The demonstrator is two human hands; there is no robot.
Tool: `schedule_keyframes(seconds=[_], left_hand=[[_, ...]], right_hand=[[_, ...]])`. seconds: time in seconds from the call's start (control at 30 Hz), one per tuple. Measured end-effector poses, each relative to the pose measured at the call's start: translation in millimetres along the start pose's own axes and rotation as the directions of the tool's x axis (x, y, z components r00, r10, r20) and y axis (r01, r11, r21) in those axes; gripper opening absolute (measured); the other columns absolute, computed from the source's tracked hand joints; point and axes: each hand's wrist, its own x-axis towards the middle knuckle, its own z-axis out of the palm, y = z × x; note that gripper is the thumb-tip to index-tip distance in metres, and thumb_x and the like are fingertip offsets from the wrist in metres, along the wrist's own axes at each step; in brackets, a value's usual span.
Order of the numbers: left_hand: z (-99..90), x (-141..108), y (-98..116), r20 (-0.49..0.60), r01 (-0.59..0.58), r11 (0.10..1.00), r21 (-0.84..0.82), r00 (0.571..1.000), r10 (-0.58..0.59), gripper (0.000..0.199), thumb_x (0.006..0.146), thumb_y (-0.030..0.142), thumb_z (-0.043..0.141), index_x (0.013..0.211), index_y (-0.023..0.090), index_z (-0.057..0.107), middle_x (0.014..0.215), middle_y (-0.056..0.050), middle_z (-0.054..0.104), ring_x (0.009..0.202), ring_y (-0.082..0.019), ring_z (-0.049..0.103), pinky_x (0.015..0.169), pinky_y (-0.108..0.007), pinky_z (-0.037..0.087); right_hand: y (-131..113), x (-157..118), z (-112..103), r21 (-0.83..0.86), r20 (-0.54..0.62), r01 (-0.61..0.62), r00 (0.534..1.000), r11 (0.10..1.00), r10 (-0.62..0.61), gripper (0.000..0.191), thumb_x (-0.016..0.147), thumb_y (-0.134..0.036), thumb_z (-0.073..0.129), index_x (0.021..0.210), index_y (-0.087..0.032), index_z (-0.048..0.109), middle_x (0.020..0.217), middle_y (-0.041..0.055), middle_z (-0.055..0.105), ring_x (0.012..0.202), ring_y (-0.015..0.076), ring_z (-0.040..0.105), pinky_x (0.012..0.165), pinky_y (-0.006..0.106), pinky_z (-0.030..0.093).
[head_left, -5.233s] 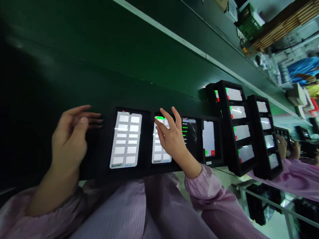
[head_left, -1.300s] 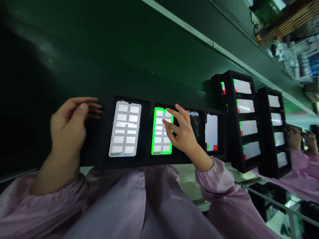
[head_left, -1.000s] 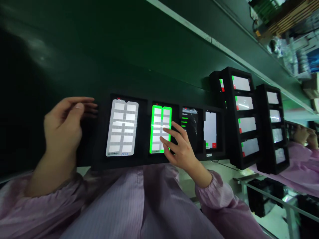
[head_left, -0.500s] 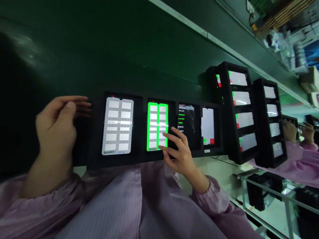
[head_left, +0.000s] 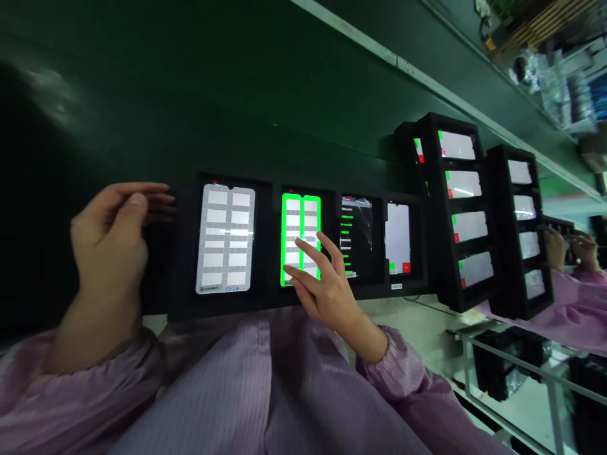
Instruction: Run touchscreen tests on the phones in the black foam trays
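Note:
A long black tray [head_left: 263, 253] lies before me with several lit smartphones in its slots. My right hand [head_left: 327, 284] is open, its fingers spread over the green-bordered smartphone [head_left: 293, 221]; whether a fingertip presses the glass I cannot tell. At the tray's left end my left hand [head_left: 111, 234] stands with fingers stretched out, their tips close to the tray's side and partly in shadow. The leftmost smartphone [head_left: 226, 239] shows a grey and white grid. Right of my right hand are a dark-screened smartphone [head_left: 358, 234] with green text lines and a white-screened smartphone [head_left: 398, 234].
More black trays of lit smartphones, a nearer tray [head_left: 442, 234] and a farther tray [head_left: 496, 253], stand to the right. Beyond them are another person's hands [head_left: 585, 249]. A metal-framed rack [head_left: 512, 360] is at lower right. A pale strip [head_left: 351, 31] crosses the green bench [head_left: 213, 82].
My right hand has moved left across the green-bordered smartphone, from its right edge toward its lower left. My left hand stays at the tray's end. The view has shifted slightly.

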Motion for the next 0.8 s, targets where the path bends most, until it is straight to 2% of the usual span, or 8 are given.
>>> schedule_keyframes(seconds=[0.07,0.17,0.27,0.47,0.6,0.8], left_hand=[[2.5,-5,10,0.002,0.035,0.999,0.028,0.999,-0.035,0.025,0.082,0.022,0.057,0.096,0.019,0.078,0.082,0.003,0.073,0.072,-0.004,0.063,0.065,-0.012,0.048],[6.6,-15,24,-0.025,0.068,0.996,0.059,0.997,-0.067,0.027,0.084,0.022,0.057,0.101,0.019,0.078,0.089,0.002,0.074,0.077,-0.005,0.063,0.074,-0.015,0.052],[9.1,-22,29,-0.041,0.058,0.996,0.073,0.998,-0.055,0.028,0.087,0.026,0.056,0.106,0.022,0.077,0.096,0.004,0.073,0.085,-0.005,0.064,0.082,-0.016,0.053],[9.1,-24,28,-0.051,0.083,0.996,0.041,0.995,-0.081,0.026,0.087,0.027,0.058,0.105,0.025,0.077,0.096,0.005,0.073,0.085,-0.005,0.064,0.081,-0.016,0.053],[6.7,-20,27,-0.03,0.081,0.994,0.077,0.996,-0.078,0.027,0.085,0.025,0.057,0.103,0.022,0.078,0.094,0.004,0.074,0.082,-0.005,0.064,0.079,-0.017,0.054],[3.6,-11,16,-0.008,0.046,0.997,0.069,0.999,-0.045,0.025,0.083,0.025,0.058,0.099,0.021,0.078,0.089,0.003,0.074,0.08,-0.006,0.064,0.074,-0.015,0.053]], right_hand=[[5,-3,-4,-0.002,-0.037,-0.021,0.999,1.0,0.021,0.023,0.095,-0.014,0.061,0.109,-0.021,0.078,0.146,0.0095,0.063,0.152,0.0333,0.038,0.116,0.054,0.049],[14,-10,-13,-0.05,-0.112,-0.054,0.992,0.997,0.048,0.024,0.093,-0.012,0.061,0.103,-0.023,0.079,0.139,0.0087,0.066,0.148,0.0327,0.043,0.113,0.053,0.052],[20,-15,-19,-0.113,-0.16,-0.061,0.986,0.992,0.043,0.024,0.095,-0.014,0.058,0.099,-0.024,0.079,0.133,0.0085,0.068,0.144,0.0312,0.049,0.108,0.052,0.057],[22,-10,-15,-0.131,-0.139,-0.097,0.987,0.987,0.079,0.026,0.098,-0.015,0.055,0.108,-0.022,0.078,0.138,0.0104,0.066,0.144,0.0314,0.049,0.11,0.055,0.055],[25,-4,-12,-0.129,-0.153,-0.126,0.983,0.984,0.106,0.027,0.101,-0.018,0.053,0.112,-0.023,0.076,0.143,0.0105,0.062,0.146,0.0319,0.045,0.112,0.058,0.052],[13,3,-6,-0.09,-0.079,-0.079,0.994,0.993,0.072,0.026,0.1,-0.019,0.053,0.113,-0.022,0.076,0.147,0.0119,0.059,0.151,0.0344,0.04,0.115,0.059,0.049]])
